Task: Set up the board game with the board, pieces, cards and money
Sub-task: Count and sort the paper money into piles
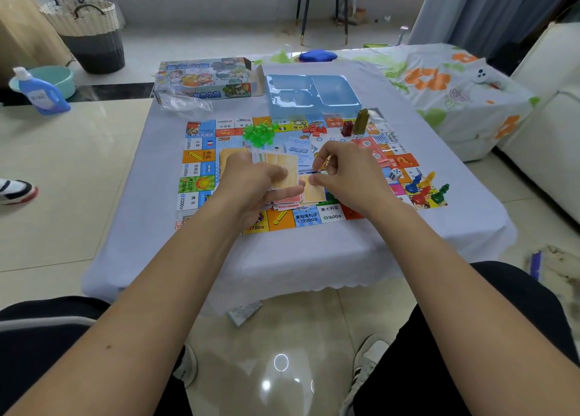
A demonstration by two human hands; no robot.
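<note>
The colourful game board [201, 164] lies flat on a low table. My left hand [251, 183] grips a stack of orange paper money [284, 167] above the board's middle. My right hand [348, 170] pinches the top edge of a single orange note [314, 192] lying beside that stack. Red notes [285, 200] show under my left hand. A pile of green houses [259, 133] and small red houses [315, 129] sit at the board's far side. Blue cards [298, 151] lie mid-board. A die [395, 174] and coloured pawns [426, 189] rest at the right edge.
The game box [204, 78] and a blue plastic insert tray [314, 93] stand at the table's far side, with a clear bag [182, 103] beside them. A detergent bottle [42, 92] and basin are at the left. A leaflet [244, 312] lies on the floor under the table.
</note>
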